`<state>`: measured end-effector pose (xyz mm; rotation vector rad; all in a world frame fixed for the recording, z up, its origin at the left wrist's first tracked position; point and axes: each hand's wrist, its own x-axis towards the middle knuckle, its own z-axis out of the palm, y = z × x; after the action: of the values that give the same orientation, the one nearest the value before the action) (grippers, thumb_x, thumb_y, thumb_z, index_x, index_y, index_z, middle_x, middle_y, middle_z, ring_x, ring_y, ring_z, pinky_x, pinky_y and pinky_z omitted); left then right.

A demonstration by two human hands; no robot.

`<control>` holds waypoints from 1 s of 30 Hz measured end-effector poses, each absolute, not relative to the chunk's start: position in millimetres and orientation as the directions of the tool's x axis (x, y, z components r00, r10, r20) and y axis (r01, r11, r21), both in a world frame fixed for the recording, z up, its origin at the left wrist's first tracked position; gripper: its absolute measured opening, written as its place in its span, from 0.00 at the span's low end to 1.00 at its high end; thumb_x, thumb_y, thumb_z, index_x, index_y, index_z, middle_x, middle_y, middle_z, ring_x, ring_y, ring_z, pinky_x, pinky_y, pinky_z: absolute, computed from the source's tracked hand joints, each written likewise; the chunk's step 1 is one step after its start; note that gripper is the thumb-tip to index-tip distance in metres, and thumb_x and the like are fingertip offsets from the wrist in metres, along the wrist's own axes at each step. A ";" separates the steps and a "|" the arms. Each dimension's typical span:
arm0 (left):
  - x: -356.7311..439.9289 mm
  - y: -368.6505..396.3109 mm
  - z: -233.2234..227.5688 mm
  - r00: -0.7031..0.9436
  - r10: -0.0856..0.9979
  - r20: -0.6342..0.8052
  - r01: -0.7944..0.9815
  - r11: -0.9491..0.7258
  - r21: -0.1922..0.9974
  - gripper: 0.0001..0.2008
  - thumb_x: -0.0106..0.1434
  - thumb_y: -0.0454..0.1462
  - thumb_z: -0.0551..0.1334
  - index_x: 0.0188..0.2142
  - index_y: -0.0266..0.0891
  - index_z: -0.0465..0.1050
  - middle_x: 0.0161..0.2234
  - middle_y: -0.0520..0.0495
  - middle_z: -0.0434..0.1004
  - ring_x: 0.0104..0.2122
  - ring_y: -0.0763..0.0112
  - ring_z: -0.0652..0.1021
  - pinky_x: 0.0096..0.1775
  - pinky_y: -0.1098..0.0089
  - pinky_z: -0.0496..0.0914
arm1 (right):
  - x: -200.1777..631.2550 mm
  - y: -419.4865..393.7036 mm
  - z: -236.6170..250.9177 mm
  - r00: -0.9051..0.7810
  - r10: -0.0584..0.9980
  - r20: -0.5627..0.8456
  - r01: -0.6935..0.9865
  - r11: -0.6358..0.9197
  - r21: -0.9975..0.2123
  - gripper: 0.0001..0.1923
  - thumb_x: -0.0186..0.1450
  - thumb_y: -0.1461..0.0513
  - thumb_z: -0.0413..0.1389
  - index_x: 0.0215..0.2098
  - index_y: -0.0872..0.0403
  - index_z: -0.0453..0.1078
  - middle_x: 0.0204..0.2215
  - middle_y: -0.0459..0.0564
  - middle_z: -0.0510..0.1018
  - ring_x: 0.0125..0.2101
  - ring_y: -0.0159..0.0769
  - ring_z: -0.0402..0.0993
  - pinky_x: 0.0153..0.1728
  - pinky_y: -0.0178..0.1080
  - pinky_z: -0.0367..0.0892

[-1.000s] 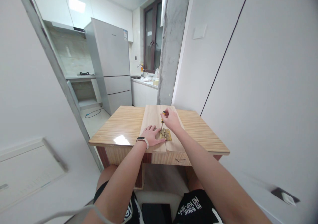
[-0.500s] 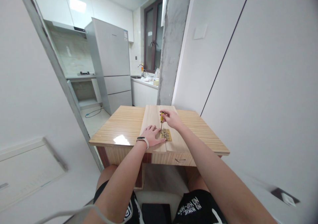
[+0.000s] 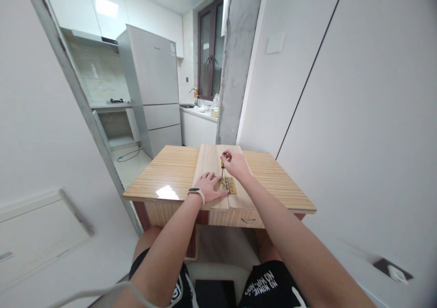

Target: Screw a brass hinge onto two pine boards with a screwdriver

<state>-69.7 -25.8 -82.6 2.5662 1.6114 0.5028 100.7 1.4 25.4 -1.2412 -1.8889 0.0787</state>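
Right hand [image 3: 235, 164] regripped slim screwdriver [image 3: 222, 166], brass hinge [image 3: 228, 185], left hand [image 3: 209, 186] flat, open

- The left hand [image 3: 209, 186] is laid flat, palm down, fingers spread forward, a band worn at the wrist.
- The right hand [image 3: 235, 163] is raised just beyond it, fingers curled closed in a grip.
- Both forearms are stretched forward, converging.

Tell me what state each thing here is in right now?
Brass hinge: opened flat across two boards.
Screwdriver: upright, tip on the hinge.
Right hand: gripping the screwdriver.
Left hand: flat on the left board.
Fridge: closed.
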 end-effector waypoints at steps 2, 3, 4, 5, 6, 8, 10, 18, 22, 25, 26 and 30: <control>-69.6 -25.9 -82.4 0.400 0.885 0.238 0.862 -0.451 0.231 0.47 0.56 0.73 0.48 0.66 0.54 0.62 0.68 0.43 0.58 0.67 0.43 0.57 0.65 0.45 0.54 | 102.9 1.5 25.8 -0.174 0.773 0.610 0.684 0.540 -0.490 0.12 0.67 0.59 0.59 0.48 0.51 0.76 0.31 0.47 0.81 0.31 0.34 0.77 0.39 0.36 0.68; -69.5 -26.0 -82.2 0.400 0.884 0.241 0.861 -0.452 0.232 0.47 0.57 0.73 0.48 0.67 0.54 0.61 0.68 0.43 0.58 0.67 0.43 0.58 0.64 0.45 0.54 | 104.6 2.4 25.8 -0.190 0.776 0.602 0.661 0.554 -0.506 0.13 0.67 0.60 0.59 0.50 0.50 0.76 0.32 0.47 0.81 0.31 0.34 0.76 0.39 0.36 0.68; -69.5 -26.3 -81.9 0.398 0.885 0.243 0.862 -0.451 0.232 0.46 0.56 0.73 0.49 0.67 0.54 0.61 0.68 0.43 0.59 0.67 0.43 0.58 0.64 0.45 0.54 | 106.6 3.9 25.7 -0.208 0.782 0.587 0.637 0.564 -0.526 0.14 0.67 0.60 0.59 0.51 0.50 0.76 0.33 0.47 0.81 0.30 0.33 0.76 0.39 0.36 0.69; -69.5 -26.5 -81.5 0.396 0.885 0.246 0.862 -0.450 0.233 0.46 0.56 0.73 0.49 0.67 0.54 0.61 0.67 0.43 0.59 0.67 0.44 0.58 0.64 0.46 0.54 | 108.7 5.7 25.5 -0.227 0.792 0.567 0.614 0.568 -0.548 0.15 0.67 0.61 0.59 0.52 0.50 0.76 0.33 0.47 0.82 0.30 0.32 0.77 0.39 0.36 0.69; -69.4 -26.8 -81.1 0.395 0.885 0.246 0.862 -0.450 0.233 0.46 0.56 0.73 0.49 0.67 0.54 0.61 0.67 0.43 0.59 0.66 0.44 0.58 0.64 0.46 0.54 | 110.7 7.8 25.3 -0.247 0.802 0.544 0.594 0.569 -0.569 0.15 0.67 0.61 0.58 0.52 0.50 0.76 0.33 0.47 0.82 0.29 0.32 0.77 0.39 0.36 0.70; -69.5 -27.4 -80.3 0.392 0.888 0.242 0.865 -0.445 0.233 0.46 0.56 0.73 0.49 0.66 0.54 0.61 0.67 0.43 0.59 0.66 0.44 0.58 0.64 0.46 0.54 | 114.0 11.6 24.9 -0.286 0.816 0.502 0.560 0.567 -0.604 0.16 0.68 0.64 0.56 0.53 0.50 0.76 0.31 0.46 0.82 0.29 0.32 0.78 0.39 0.36 0.71; -69.6 -27.8 -79.5 0.392 0.890 0.232 0.867 -0.441 0.232 0.46 0.56 0.72 0.50 0.67 0.54 0.61 0.68 0.43 0.59 0.67 0.44 0.58 0.65 0.46 0.54 | 116.0 14.0 24.9 -0.311 0.821 0.479 0.524 0.568 -0.635 0.16 0.69 0.65 0.55 0.53 0.50 0.76 0.32 0.46 0.82 0.28 0.31 0.78 0.38 0.36 0.71; -69.4 -28.8 -76.8 0.393 0.892 0.226 0.871 -0.439 0.221 0.46 0.57 0.72 0.50 0.66 0.54 0.62 0.67 0.44 0.60 0.66 0.45 0.59 0.65 0.48 0.54 | 115.2 15.3 25.8 -0.208 0.835 0.510 0.625 0.514 -0.587 0.11 0.66 0.65 0.57 0.46 0.51 0.76 0.35 0.48 0.82 0.31 0.33 0.78 0.39 0.36 0.70; -69.2 -29.0 -77.2 0.392 0.890 0.233 0.868 -0.442 0.226 0.45 0.57 0.72 0.50 0.66 0.54 0.62 0.67 0.44 0.59 0.66 0.45 0.59 0.65 0.47 0.54 | 111.7 13.6 25.3 -0.164 0.816 0.555 0.702 0.491 -0.515 0.09 0.65 0.63 0.59 0.44 0.52 0.75 0.34 0.48 0.81 0.32 0.34 0.77 0.39 0.36 0.68; -69.1 -29.1 -77.5 0.395 0.887 0.238 0.866 -0.446 0.227 0.45 0.57 0.71 0.50 0.66 0.54 0.62 0.67 0.44 0.59 0.66 0.45 0.59 0.65 0.47 0.54 | 107.6 9.2 24.5 -0.146 0.800 0.581 0.738 0.480 -0.475 0.07 0.66 0.61 0.58 0.42 0.53 0.74 0.31 0.48 0.80 0.32 0.34 0.75 0.37 0.35 0.66; -69.1 -29.1 -77.5 0.395 0.888 0.235 0.866 -0.445 0.228 0.45 0.57 0.71 0.50 0.66 0.54 0.62 0.67 0.44 0.59 0.66 0.45 0.59 0.65 0.47 0.54 | 106.1 7.3 24.1 -0.135 0.797 0.588 0.743 0.474 -0.473 0.07 0.66 0.60 0.58 0.42 0.53 0.74 0.31 0.48 0.79 0.31 0.34 0.75 0.36 0.35 0.66; -68.9 -29.0 -76.7 0.398 0.889 0.225 0.865 -0.445 0.230 0.45 0.58 0.71 0.51 0.66 0.53 0.62 0.68 0.44 0.59 0.66 0.45 0.58 0.65 0.48 0.54 | 101.4 0.3 22.2 -0.119 0.779 0.616 0.718 0.496 -0.489 0.12 0.68 0.60 0.56 0.48 0.53 0.74 0.31 0.47 0.79 0.31 0.34 0.75 0.37 0.35 0.67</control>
<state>-68.9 -29.0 -76.7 2.5619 1.6113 0.4868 101.4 0.3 22.2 -1.2467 -1.8591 0.0872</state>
